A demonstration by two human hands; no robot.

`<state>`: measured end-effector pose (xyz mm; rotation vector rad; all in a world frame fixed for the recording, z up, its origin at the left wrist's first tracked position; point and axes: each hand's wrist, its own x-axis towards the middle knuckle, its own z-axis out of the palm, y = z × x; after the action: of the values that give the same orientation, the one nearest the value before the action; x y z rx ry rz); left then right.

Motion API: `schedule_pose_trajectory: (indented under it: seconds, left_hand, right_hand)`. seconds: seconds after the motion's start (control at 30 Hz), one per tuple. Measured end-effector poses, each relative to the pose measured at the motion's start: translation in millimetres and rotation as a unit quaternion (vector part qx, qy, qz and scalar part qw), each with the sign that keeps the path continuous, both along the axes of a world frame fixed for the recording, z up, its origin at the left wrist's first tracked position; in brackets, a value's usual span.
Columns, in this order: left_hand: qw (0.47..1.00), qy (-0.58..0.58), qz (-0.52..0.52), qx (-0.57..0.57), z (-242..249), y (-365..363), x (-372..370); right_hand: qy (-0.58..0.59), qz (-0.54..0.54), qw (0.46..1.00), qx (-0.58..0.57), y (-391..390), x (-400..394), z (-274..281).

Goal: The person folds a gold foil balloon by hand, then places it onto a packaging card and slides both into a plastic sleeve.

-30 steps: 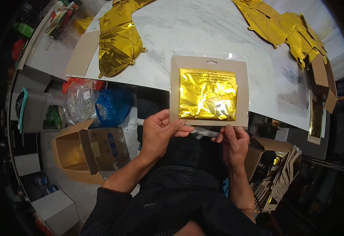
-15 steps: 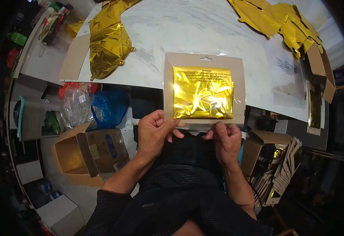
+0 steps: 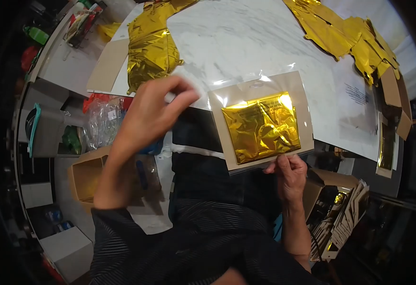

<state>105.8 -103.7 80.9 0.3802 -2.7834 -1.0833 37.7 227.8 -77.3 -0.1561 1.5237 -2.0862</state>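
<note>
A clear packet with a beige card [image 3: 223, 137] and a folded gold foil piece [image 3: 261, 128] hangs over the table's front edge, tilted. My right hand [image 3: 291, 176] pinches its bottom edge between thumb and fingers. Off to the left, my left hand [image 3: 158, 107] is raised near the table edge, blurred, with thumb and index finger curved apart and nothing visible between them. Just beyond it lies a gold foil balloon [image 3: 152, 52], flat on the white marble-patterned table [image 3: 232, 33].
More gold foil [image 3: 334, 35] lies at the back right, beside an open carton [image 3: 398, 102]. Below the table stand a box of stacked cards [image 3: 336, 223] at right and an open cardboard box [image 3: 87, 178] at left, near clear plastic bags [image 3: 102, 124].
My left hand has let go of the packet and moved up and left. The packet, now held only by my right hand, has tilted. The whole view has shifted slightly.
</note>
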Motion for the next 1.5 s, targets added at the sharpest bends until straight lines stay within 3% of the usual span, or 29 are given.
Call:
schedule_pose_trajectory:
  seconds: [0.17,0.27,0.37,0.5,0.57,0.9,0.97,1.1,1.17,1.2,1.27,1.4,1.47,1.5]
  left_hand:
    - [0.991,0.055,-0.114,-0.039,-16.7,7.6,-95.1]
    - [0.981,-0.026,-0.160,-0.106,-18.2,16.7,-135.1]
    - [0.974,-0.062,-0.210,0.050,-20.4,18.6,-155.5]
    - [0.963,-0.110,-0.209,0.130,-24.4,16.8,-169.5]
    - [0.922,-0.167,-0.176,0.300,-30.3,12.9,-174.6]
    - [0.867,-0.180,-0.193,0.423,-43.1,-9.1,-180.2]
    - [0.872,-0.158,-0.242,0.396,-46.0,-13.2,-181.6]
    - [0.904,-0.120,-0.245,0.330,-40.9,-9.3,-180.7]
    - [0.939,-0.066,-0.258,0.217,-38.1,-6.5,-176.1]
    - [0.938,-0.067,-0.260,0.218,-35.9,-2.4,-173.7]
    - [0.976,-0.005,-0.208,0.069,-30.9,10.8,-167.7]
    - [0.981,0.078,-0.170,-0.056,-40.8,25.8,-162.3]
    - [0.982,0.068,-0.168,-0.054,-40.0,25.1,-162.9]
    - [0.985,0.050,-0.162,0.006,-41.8,22.6,-163.4]
  right_hand:
    - [0.009,0.013,1.000,-0.019,-1.3,-2.6,2.1]
    - [0.013,0.009,1.000,-0.019,-1.2,-4.2,5.3]
    - [0.005,0.007,0.999,-0.035,-1.2,-8.7,5.0]
    - [-0.022,-0.005,0.998,-0.055,-1.5,-15.6,7.5]
    - [-0.027,-0.007,0.997,-0.074,-1.6,-18.3,6.2]
    - [-0.052,-0.052,0.996,-0.043,-3.2,-17.4,14.1]
    - [-0.051,-0.054,0.996,-0.041,-5.1,-18.0,15.1]
    - [-0.048,-0.076,0.996,-0.025,-8.1,-17.0,16.4]
    - [-0.038,-0.086,0.996,-0.011,-11.1,-15.2,19.7]
    - [-0.028,-0.093,0.995,0.000,-12.4,-14.7,20.9]
    - [-0.032,-0.097,0.995,0.003,-13.2,-14.2,21.2]
    - [-0.036,-0.097,0.995,0.006,-16.0,-12.5,25.2]
    - [-0.043,-0.096,0.994,-0.005,-14.6,-10.7,22.6]
    - [-0.051,-0.095,0.994,-0.017,-13.9,-9.9,21.8]
